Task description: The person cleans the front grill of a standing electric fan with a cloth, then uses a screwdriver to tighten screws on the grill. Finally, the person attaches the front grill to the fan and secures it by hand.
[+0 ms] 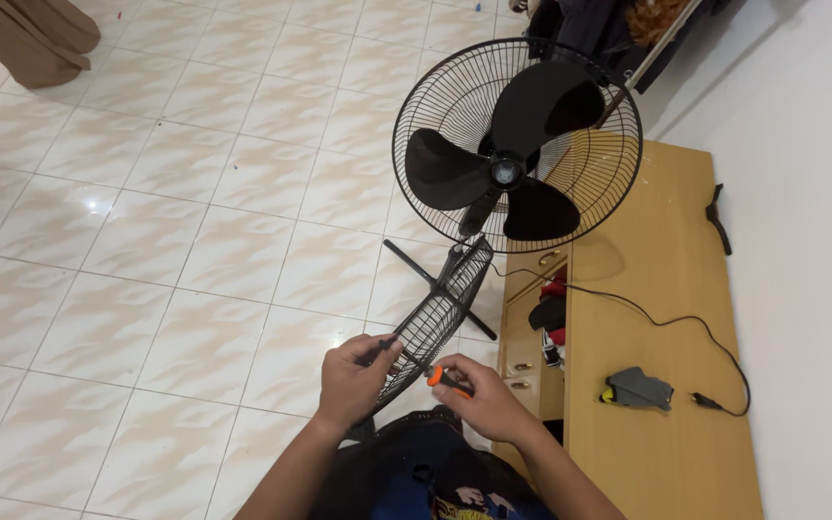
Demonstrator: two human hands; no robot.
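A black standing fan [517, 144] with three blades stands on the tiled floor, its front open and its rear wire cage in place. The loose front wire grille [440, 313] hangs edge-on below it. My left hand [353, 380] grips the grille's lower rim. My right hand [488, 395] holds a screwdriver with an orange and black handle [450, 378], its tip pointing at the rim beside my left hand.
A low wooden cabinet [652, 318] stands to the right against the white wall, with open shelves holding small items. On its top lie a grey tool [637, 388] and the fan's black cable with plug [715, 361]. A brown curtain [36, 39] hangs at the far left.
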